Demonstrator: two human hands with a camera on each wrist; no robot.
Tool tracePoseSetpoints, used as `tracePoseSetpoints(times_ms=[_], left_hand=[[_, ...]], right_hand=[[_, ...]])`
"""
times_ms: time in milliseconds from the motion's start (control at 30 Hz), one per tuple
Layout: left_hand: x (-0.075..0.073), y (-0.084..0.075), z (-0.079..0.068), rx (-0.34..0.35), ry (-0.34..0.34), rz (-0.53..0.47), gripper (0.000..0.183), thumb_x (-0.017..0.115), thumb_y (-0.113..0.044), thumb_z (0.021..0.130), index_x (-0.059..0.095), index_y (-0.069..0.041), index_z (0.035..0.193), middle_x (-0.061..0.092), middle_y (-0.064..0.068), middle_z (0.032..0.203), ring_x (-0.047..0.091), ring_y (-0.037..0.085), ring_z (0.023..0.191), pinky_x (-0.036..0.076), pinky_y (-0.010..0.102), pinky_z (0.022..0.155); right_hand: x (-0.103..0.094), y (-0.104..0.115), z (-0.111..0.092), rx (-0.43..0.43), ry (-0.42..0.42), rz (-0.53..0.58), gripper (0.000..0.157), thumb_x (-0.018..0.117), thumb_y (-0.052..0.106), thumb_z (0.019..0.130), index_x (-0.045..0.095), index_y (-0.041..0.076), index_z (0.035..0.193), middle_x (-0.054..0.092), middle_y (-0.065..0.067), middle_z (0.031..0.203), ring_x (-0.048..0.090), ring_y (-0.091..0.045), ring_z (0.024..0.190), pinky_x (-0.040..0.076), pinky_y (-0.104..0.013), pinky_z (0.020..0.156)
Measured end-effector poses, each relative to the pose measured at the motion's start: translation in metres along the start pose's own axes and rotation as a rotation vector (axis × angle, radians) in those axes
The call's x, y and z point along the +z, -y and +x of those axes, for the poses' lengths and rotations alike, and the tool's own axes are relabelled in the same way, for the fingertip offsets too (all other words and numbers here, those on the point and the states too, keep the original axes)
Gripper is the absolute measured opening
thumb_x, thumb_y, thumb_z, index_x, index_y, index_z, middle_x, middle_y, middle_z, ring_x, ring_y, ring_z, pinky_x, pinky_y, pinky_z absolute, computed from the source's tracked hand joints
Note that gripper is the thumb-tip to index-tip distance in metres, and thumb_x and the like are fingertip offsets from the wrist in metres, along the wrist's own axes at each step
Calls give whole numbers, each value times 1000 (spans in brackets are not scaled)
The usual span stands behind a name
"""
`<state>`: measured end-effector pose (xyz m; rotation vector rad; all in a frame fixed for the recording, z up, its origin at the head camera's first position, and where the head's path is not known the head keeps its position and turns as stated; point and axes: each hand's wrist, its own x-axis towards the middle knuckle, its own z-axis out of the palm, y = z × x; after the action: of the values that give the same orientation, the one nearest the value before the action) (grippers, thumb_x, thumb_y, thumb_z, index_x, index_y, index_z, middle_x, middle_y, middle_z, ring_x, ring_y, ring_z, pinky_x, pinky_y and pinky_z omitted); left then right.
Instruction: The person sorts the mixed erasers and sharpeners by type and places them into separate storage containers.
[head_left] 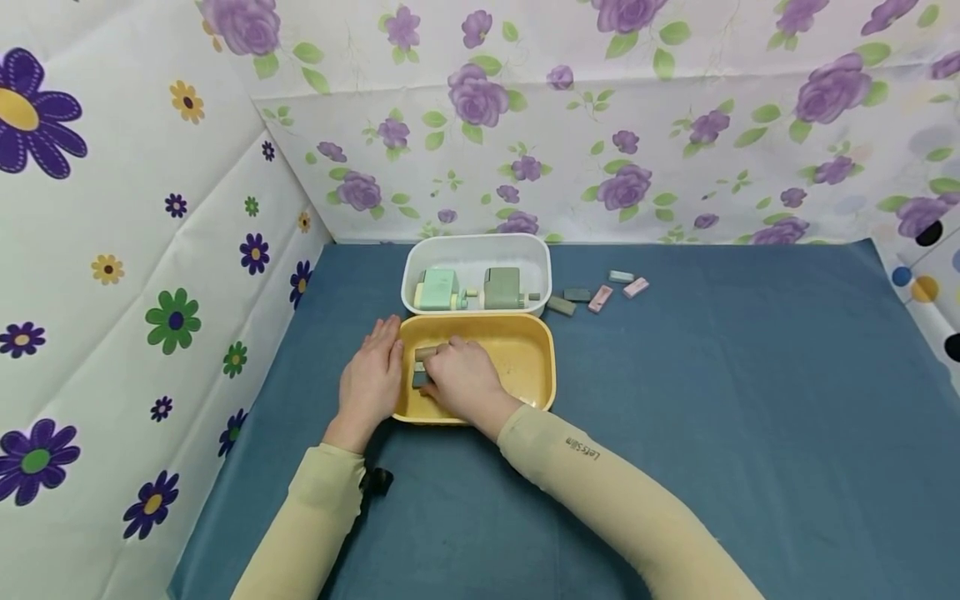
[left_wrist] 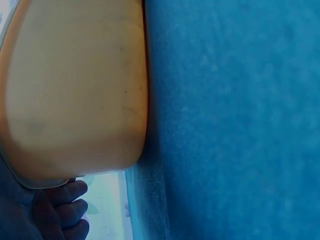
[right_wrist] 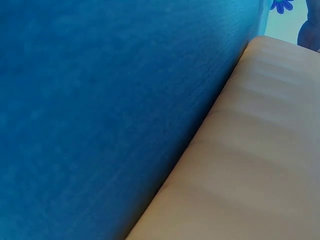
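Observation:
In the head view my left hand point(head_left: 372, 371) lies along the left side of the yellow tray point(head_left: 536, 358), fingers straight and touching its rim. My right hand point(head_left: 467, 379) reaches into the tray's left part, its fingers curled down over small blocks that look like erasers. A tan eraser point(head_left: 425, 354) shows by the fingertips and a dark grey-blue eraser point(head_left: 420, 380) by the thumb, with a paler one between them. The palm hides what lies beneath it. The left wrist view shows the tray's outer wall point(left_wrist: 75, 90) and several left fingers point(left_wrist: 72, 212).
Behind the yellow tray stands a white tray point(head_left: 480, 243) holding a mint green crank pencil sharpener point(head_left: 438, 288) and a grey-green one point(head_left: 502, 287). Several erasers lie to its right, among them a pink eraser point(head_left: 600, 298) and a dark eraser point(head_left: 577, 295). Blue cloth point(head_left: 712, 400) covers the table.

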<state>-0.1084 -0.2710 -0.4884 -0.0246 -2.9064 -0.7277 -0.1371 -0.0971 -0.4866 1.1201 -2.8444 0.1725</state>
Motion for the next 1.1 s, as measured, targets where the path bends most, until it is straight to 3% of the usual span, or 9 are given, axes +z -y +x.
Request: tracePoseSetpoints(times_ms=[433,600,900,1100], left_hand=[[-1,-3,-1,-17,2,-6,50,45,-22,117,44,0,162,47,16,164,38,34,156,29,53,128],[-2,-3,-1,-23,2,-5,50,44,-23,117,44,0,161,47,16,164,38,34,156,29,53,128],[0,2,-6,-37,24,-3,50,44,-22,117,42,0,163,46,16,165,36,33,156,28,53,128],[0,0,-2,-10,-1,-5,50,45,-21,117,43,1,162,46,16,164,37,34,156,29,54,128]], right_hand=[[0,-2,-2,26,-18,52,26,67,35,106,83,20,93,78,1,90,69,-22,87,60,-38,75],[-4,-2,-3,56,25,125,26,66,34,107,84,21,92,77,2,86,69,-21,88,61,-39,80],[-10,3,-10,67,80,123,28,64,34,108,84,23,92,77,1,87,68,-23,86,61,-40,73],[-19,1,-11,57,115,140,27,65,35,108,85,21,96,76,-1,86,68,-23,82,62,-39,73]])
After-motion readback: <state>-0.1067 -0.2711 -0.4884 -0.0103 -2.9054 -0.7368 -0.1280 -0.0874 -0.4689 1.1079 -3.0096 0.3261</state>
